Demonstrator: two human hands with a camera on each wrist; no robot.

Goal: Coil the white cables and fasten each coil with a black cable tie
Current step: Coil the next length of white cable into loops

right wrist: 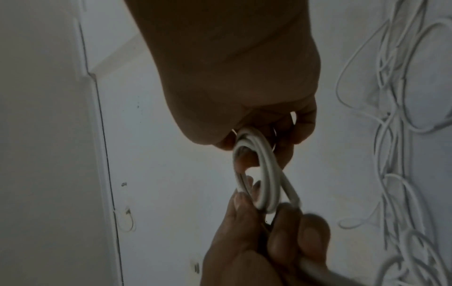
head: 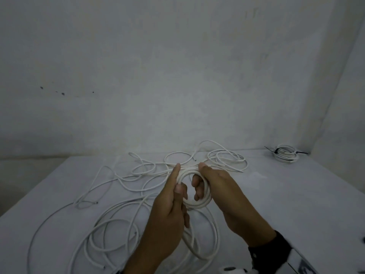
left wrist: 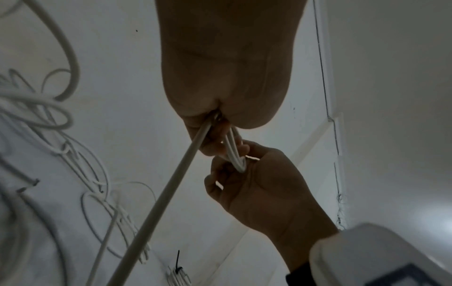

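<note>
Both hands are winding mid-frame: left hand [head: 167, 212] and right hand [head: 223, 192], fingers clamped on the coil [head: 197, 202]. I'd keep loops even, feeding slack slowly. Behind, loose cable [head: 126, 175] is sprawling over the desk [head: 296, 194]; tied coil [head: 285, 153] is sitting upper right.

White table [head: 296, 194] with a matte, slightly scuffed top. Behind it a pale grey wall [head: 177, 66] bearing a few small dark marks [head: 62, 93] at left. A second wall [head: 347, 99] meets it at the right, forming a corner.
</note>
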